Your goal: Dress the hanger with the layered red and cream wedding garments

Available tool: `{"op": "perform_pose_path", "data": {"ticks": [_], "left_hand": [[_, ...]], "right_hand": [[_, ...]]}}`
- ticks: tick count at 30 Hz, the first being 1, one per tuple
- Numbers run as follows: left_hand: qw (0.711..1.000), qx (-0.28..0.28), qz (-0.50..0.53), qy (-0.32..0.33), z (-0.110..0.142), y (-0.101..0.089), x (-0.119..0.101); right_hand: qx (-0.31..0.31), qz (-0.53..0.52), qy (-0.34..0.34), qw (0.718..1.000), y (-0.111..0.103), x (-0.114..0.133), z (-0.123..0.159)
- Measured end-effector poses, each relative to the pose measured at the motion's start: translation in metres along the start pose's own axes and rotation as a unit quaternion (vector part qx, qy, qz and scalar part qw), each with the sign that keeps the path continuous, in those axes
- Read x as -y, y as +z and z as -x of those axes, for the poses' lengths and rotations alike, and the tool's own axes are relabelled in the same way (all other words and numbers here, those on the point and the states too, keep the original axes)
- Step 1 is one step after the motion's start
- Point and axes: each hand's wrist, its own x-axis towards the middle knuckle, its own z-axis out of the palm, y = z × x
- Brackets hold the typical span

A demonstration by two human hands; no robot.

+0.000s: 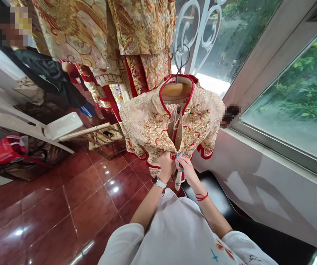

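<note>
An ornate cream jacket [147, 117] with gold beading and red trim hangs in front of me on a wooden hanger [177, 88]. Its front gapes in a V from the collar down to where my hands meet. My left hand [166, 166], a white-banded watch on its wrist, is closed on the front edge near the jacket's lower end. Just beside it, my right hand [186, 166], with turquoise nails and a red wrist cord, pinches the other side of the front opening. My fingers hide the exact fastening between them. Thin ties [177, 115] dangle inside the neck opening.
More gold-and-red embroidered garments [83, 33] hang behind, at upper left. A person in black [45, 70] is at far left, near a white chair [64, 125] and a red bag [6, 151]. A black seat [213, 195] lies below right, beside the window wall.
</note>
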Motion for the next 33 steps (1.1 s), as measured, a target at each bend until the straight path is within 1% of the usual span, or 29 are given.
{"op": "perform_pose_path", "data": {"ticks": [2,5,7,10,13,15,18,21,23,25,27,29,30,31,32,33], "left_hand": [[1.0,-0.007,-0.011,-0.006,-0.009,0.002,-0.005],[0.999,-0.025,0.003,0.025,-0.01,0.01,-0.007],[0.997,-0.048,0.023,0.056,-0.005,0.016,-0.006],[0.991,-0.084,0.052,0.094,-0.001,0.02,-0.004],[0.987,-0.108,0.062,0.1,-0.002,0.021,-0.005],[0.986,-0.118,0.067,0.097,-0.004,0.02,-0.006],[0.985,-0.122,0.077,0.094,-0.005,0.021,-0.007],[0.986,-0.112,0.092,0.085,-0.008,0.024,-0.008],[0.986,-0.102,0.106,0.076,-0.01,0.024,-0.01],[0.985,-0.086,0.129,0.069,-0.011,0.023,-0.009],[0.98,-0.058,0.173,0.074,-0.007,0.02,0.001],[0.969,-0.049,0.235,0.06,-0.001,0.017,0.023],[0.962,-0.059,0.266,0.028,0.002,0.016,0.039],[0.953,-0.076,0.292,-0.027,0.004,0.015,0.056],[0.941,-0.092,0.311,-0.097,0.004,0.015,0.074],[0.927,-0.103,0.321,-0.168,0.002,0.015,0.091]], "right_hand": [[0.007,0.009,-0.002,1.0,-0.001,0.002,0.001],[0.008,-0.002,0.009,1.0,-0.003,0.016,-0.001],[0.003,-0.021,0.008,1.0,-0.002,0.032,-0.006],[0.013,-0.03,-0.01,0.999,0.003,0.064,-0.017],[0.028,-0.027,-0.034,0.999,0.008,0.094,-0.026],[0.028,-0.027,-0.051,0.998,0.01,0.11,-0.028],[0.024,-0.028,-0.083,0.996,0.012,0.131,-0.034],[0.013,-0.021,-0.117,0.993,0.017,0.156,-0.048],[-0.003,0.004,-0.142,0.99,0.021,0.173,-0.059],[-0.011,0.053,-0.173,0.983,0.02,0.184,-0.067],[0.015,0.105,-0.195,0.975,0.005,0.182,-0.066],[0.054,0.125,-0.188,0.973,-0.026,0.163,-0.058],[0.062,0.12,-0.171,0.976,-0.047,0.149,-0.053],[0.044,0.109,-0.15,0.982,-0.07,0.13,-0.049],[0.001,0.1,-0.12,0.988,-0.093,0.11,-0.046],[-0.056,0.109,-0.077,0.99,-0.113,0.088,-0.047]]}}
